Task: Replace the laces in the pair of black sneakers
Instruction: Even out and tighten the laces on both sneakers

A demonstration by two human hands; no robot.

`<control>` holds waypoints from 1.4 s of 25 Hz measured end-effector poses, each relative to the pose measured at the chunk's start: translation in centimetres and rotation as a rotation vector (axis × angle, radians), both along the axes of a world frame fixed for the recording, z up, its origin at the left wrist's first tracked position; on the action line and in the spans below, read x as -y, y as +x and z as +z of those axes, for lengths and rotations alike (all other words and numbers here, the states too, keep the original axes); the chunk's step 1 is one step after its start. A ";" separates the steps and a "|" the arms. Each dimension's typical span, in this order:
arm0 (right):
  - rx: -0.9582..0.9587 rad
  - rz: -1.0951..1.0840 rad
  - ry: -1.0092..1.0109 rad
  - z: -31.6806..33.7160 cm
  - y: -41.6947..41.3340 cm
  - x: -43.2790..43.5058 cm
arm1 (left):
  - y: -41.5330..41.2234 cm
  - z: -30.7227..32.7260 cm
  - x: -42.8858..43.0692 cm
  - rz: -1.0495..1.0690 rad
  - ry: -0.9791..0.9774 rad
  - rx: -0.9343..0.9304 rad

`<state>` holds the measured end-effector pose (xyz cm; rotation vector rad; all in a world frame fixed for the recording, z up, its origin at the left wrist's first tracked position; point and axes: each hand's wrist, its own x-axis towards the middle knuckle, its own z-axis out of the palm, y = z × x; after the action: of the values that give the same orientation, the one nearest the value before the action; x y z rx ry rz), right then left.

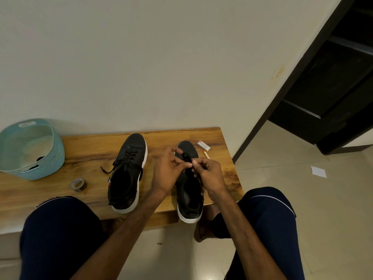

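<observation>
Left black sneaker w/ white sole [127,174], head view: stands on the brown wooden table [90,150], toe toward the wall, laced w/ black cord, ends loose, one end lying on the wood at its left side. Right black sneaker w/ white sole [188,199] stands just beside it, approx. parallel, heel at the table's front edge. Left hand [167,170] is over the right sneaker's eyelet area, fingers curled, thumb and fingertips pinching a black lace [186,158]. Right hand [207,174] is opposite, touching the left hand's fingertips, also curled and pinching the same lace. How far this sneaker is laced: cannot tell, hands cover it. Round teal woven basket [52,162] is at the table's left end; a roll of clear tape [79,184] lies flat near it, in front. Small white cardboard box [203,145] and a thin white-orange strip [206,154] lie by the right sneaker's toe. A white paper sheet [319,171] lies on the tiled floor [282,188], well apart to the right.
</observation>
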<state>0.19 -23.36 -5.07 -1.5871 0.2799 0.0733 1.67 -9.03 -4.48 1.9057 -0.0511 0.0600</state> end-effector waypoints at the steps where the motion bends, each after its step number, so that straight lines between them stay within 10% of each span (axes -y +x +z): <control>1: 0.008 0.044 -0.011 0.1 0.0 0.1 | 0.1 0.1 -0.2 -0.011 -0.007 -0.016; 7: 0.142 0.072 -0.362 -0.1 0.0 -0.3 | 0.3 -0.7 -0.7 -0.104 0.241 -0.044; 16: 0.068 -0.171 -0.250 0.3 0.0 -0.8 | 0.6 -1.1 -0.9 -0.161 0.248 -0.042; 22: -0.030 0.056 -0.295 -0.2 0.2 -0.3 | 0.5 -1.0 -0.8 -0.062 0.267 0.002; 31: -0.038 0.089 -0.344 0.2 0.2 0.2 | 0.6 -1.4 -0.4 0.024 0.108 -0.131; 35: 0.008 0.028 -0.260 0.4 0.4 0.8 | 0.8 -1.4 -0.4 0.045 -0.246 -0.300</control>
<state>0.57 -24.18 -4.62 -1.8493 0.2689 0.0538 2.50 -8.62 -5.89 1.6524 0.1940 -0.1814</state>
